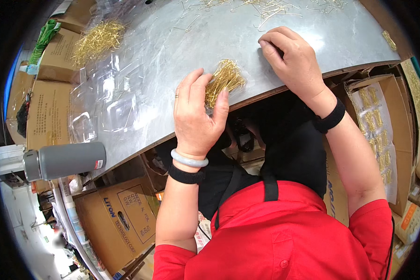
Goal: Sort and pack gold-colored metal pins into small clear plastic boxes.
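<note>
Left grip (194,119): loosely cupped, thumb and fingers apart beside the golden, thin metal-wire bundle (228,77).
Right grip (294,58): curled; cannot tell whether it pinches anything.
Bundle: between both grips, nearer the left, on the grey, smooth worktop (156,56).
Loose wire ends: could snag and scatter if the left grip drags sideways.
</note>
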### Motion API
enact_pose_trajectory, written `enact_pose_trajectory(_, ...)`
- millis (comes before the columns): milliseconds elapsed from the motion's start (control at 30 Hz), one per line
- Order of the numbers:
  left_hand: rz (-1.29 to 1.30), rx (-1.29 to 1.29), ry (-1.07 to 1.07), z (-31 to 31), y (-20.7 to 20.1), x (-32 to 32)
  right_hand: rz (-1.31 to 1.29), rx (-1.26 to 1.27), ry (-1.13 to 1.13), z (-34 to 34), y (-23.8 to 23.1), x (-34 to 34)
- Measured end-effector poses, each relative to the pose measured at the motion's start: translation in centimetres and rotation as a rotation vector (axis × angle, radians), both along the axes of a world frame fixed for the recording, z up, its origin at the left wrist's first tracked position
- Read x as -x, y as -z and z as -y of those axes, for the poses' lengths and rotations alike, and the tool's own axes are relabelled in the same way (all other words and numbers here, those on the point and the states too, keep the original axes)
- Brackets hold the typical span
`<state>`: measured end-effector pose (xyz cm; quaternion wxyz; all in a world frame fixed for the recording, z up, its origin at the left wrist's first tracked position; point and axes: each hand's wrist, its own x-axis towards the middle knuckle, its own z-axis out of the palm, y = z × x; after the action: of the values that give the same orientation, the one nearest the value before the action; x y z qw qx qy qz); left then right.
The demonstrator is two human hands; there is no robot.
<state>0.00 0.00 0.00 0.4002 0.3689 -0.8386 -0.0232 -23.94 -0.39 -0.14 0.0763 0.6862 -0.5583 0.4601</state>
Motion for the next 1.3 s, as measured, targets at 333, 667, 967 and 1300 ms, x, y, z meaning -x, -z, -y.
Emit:
enact_pose_trajectory(333,0.002,0.024,-0.029,-0.5,0.0,0.5,-0.016,0.047,-0.042,-0.2,0.2,0.1)
enact_pose_trajectory(667,-0.013,0.025,-0.01,-0.3,0.2,0.4,-0.023,0.035,-0.042,-0.4,0.0,0.0)
enact_pose_trajectory(967,-0.015,0.035,-0.015,-0.5,0.1,0.3,-0.052,0.019,-0.034,-0.4,-0.2,-0.2)
enact_pose_trajectory(1300,-0.046,0.007,0.014,-0.6,0.2,0.4,-0.045,-0.008,-0.022,-0.5,-0.2,-0.1)
